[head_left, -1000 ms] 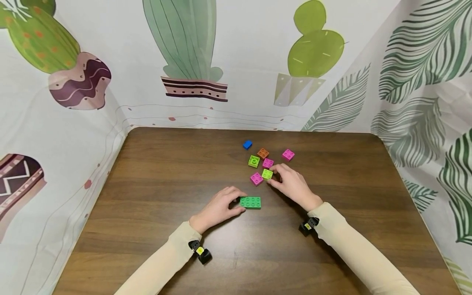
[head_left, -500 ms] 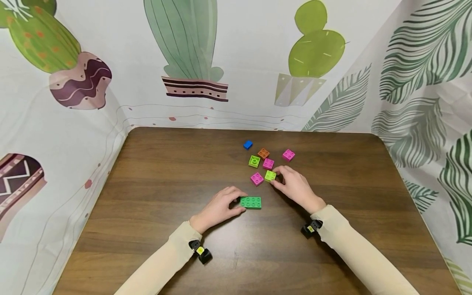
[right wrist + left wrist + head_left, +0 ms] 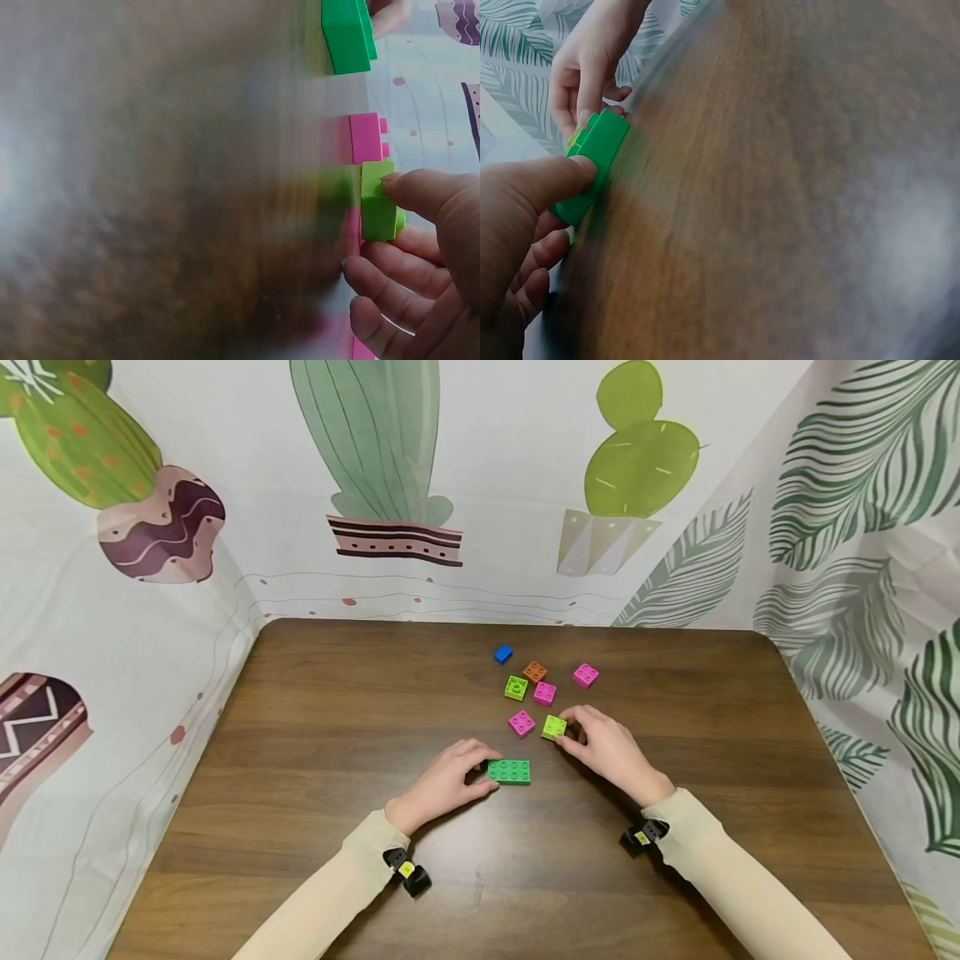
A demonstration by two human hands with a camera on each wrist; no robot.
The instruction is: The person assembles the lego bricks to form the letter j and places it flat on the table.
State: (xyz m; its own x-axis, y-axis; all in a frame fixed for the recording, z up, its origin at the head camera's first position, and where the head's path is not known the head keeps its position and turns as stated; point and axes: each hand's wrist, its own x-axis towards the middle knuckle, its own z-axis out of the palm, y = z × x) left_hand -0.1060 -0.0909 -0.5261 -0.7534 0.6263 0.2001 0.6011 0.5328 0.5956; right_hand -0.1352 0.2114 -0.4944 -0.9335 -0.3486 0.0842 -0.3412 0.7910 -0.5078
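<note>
Brick work: apparently at an early stage, with nothing joined or stacked anywhere on the tabletop (image 3: 322, 718).
Left hand (image 3: 446, 777): gripping the green brick (image 3: 509, 772) by its left end, with thumb on the near side and fingers on the far.
Right hand (image 3: 611, 750): pinching the lime brick (image 3: 554, 727) between thumb and fingers at its right side.
Green brick: studs up, lowest of all in the head view, bare on top.
Lime brick: studs up, likewise bare on top, just beside the near pink brick (image 3: 521, 724); on the tabletop or slightly above, impossible to tell.
Untouched six: near pink brick, middle pink brick (image 3: 545, 693), far pink brick (image 3: 586, 675), upturned lime brick (image 3: 516, 687), orange brick (image 3: 535, 672) and blue brick (image 3: 503, 654); all separate, seemingly all left to deal with.
Upturned lime brick: hollow side up.
Writing on bricks: none legible, with studs too small for any maker's mark to read.
Left wrist camera (image 3: 416, 882): black with a yellow patch, free of readable lettering.
Printed cloth (image 3: 517, 485): decorated with cacti and leaves, without a readable word.
</note>
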